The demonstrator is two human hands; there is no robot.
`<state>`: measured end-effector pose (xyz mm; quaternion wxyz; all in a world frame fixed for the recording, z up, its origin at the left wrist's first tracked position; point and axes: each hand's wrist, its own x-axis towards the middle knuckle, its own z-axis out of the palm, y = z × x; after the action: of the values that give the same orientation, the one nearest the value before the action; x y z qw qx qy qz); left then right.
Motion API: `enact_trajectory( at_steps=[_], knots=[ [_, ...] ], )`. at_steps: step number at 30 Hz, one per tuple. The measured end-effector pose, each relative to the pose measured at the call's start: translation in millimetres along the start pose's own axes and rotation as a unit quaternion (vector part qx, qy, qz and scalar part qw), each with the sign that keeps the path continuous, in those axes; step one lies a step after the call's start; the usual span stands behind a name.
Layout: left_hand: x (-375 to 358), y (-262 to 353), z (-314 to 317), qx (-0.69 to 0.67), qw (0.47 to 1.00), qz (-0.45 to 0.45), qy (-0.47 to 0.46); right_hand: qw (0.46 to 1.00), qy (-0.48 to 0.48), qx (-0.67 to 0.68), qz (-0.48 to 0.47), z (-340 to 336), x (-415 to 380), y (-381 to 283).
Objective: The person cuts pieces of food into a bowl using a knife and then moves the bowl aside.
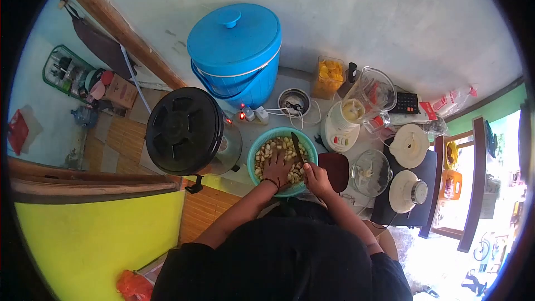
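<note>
A green basin (pixel 252 163) holds pale chopped pieces (pixel 269 149) in brownish liquid. My left hand (pixel 277 168) lies spread over the pieces inside it, palm down, with a dark band at the wrist. At the basin's right edge, my right hand (pixel 317 179) is closed around the handle of a knife (pixel 296 144). The knife's dark blade points up and away over the pieces, to the right of my left hand.
Left of the basin stands a black-lidded dispenser (pixel 186 128); behind is a blue lidded bucket (pixel 237 50). A blender base (pixel 339 131), clear bowl (pixel 372 174), metal bowl (pixel 293 100) with a cable and a power strip (pixel 249 116) surround the basin's back and right.
</note>
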<state>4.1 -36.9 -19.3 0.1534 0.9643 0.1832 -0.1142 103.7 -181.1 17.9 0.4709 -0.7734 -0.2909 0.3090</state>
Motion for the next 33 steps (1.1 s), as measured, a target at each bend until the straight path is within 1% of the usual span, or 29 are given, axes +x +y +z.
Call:
enact_trajectory(
  at_steps=[1,4,5,6,7,9,10,12,13,16,17,20,23,26,29,31,32,33],
  knots=[
    [0.3,1.2,0.2,0.003,1.0,-0.004,-0.002,1.0,-0.003,-0.004,0.011,-1.0,-0.3,-1.5],
    [4.6,-5.1,24.1,-0.004,0.997,0.021,0.077,0.999,-0.01,-0.012,0.031,-3.1,0.9,-0.1],
    [4.7,-6.8,31.0,-0.028,0.998,0.012,0.046,0.999,-0.011,-0.013,0.029,-2.2,1.7,5.3],
    [0.2,-2.2,15.7,-0.05,0.999,0.004,0.016,1.0,-0.01,-0.013,0.027,-2.1,2.8,8.1],
    [-2.9,0.8,4.3,-0.074,0.997,-0.004,-0.014,0.999,-0.018,-0.005,0.045,-3.5,2.7,4.8],
    [-5.5,-2.6,-5.8,-0.161,0.986,0.017,-0.041,0.996,-0.036,0.013,0.083,-6.1,1.8,-3.1],
    [-7.0,-5.0,-12.8,-0.205,0.977,0.027,-0.054,0.998,-0.026,0.008,0.06,-4.7,2.5,0.4],
    [-7.2,-7.5,-41.0,-0.187,0.975,0.063,-0.104,1.0,-0.005,-0.003,0.014,-1.5,3.7,10.7],
    [-6.2,-9.4,-52.4,-0.178,0.972,0.082,-0.129,1.0,0.002,0.002,0.012,-1.7,2.9,5.6],
    [10.0,-33.0,-28.2,-0.21,0.976,0.011,0.058,1.0,0.013,0.015,0.011,-1.0,1.1,-3.9],
    [15.8,-35.3,-15.1,-0.202,0.97,-0.056,0.118,1.0,0.009,0.018,0.015,-0.7,1.9,-0.7],
    [36.0,-55.1,12.8,-0.225,0.963,-0.091,0.12,0.999,-0.003,0.021,0.026,-1.0,2.7,2.3],
    [35.3,-44.8,-3.1,-0.198,0.972,-0.123,0.026,0.999,-0.007,0.029,0.035,-0.3,3.4,3.1],
    [39.9,-47.8,-12.1,-0.17,0.979,-0.109,-0.044,0.998,-0.012,0.029,0.048,-2.1,2.8,-1.0],
    [54.3,-67.4,-1.8,-0.257,0.961,-0.062,-0.086,0.998,-0.016,0.035,0.054,-3.2,2.4,-2.4],
    [57.2,-71.9,-3.4,-0.375,0.906,-0.107,-0.165,0.998,-0.016,0.032,0.052,-3.3,2.1,-3.2],
    [56.7,-72.8,-2.9,-0.431,0.869,-0.129,-0.203,0.998,-0.017,0.025,0.05,-4.6,2.3,-4.5],
    [56.8,-74.1,4.1,-0.45,0.861,-0.122,-0.205,0.999,-0.018,0.017,0.048,-5.6,1.8,-5.8]
  ],
)
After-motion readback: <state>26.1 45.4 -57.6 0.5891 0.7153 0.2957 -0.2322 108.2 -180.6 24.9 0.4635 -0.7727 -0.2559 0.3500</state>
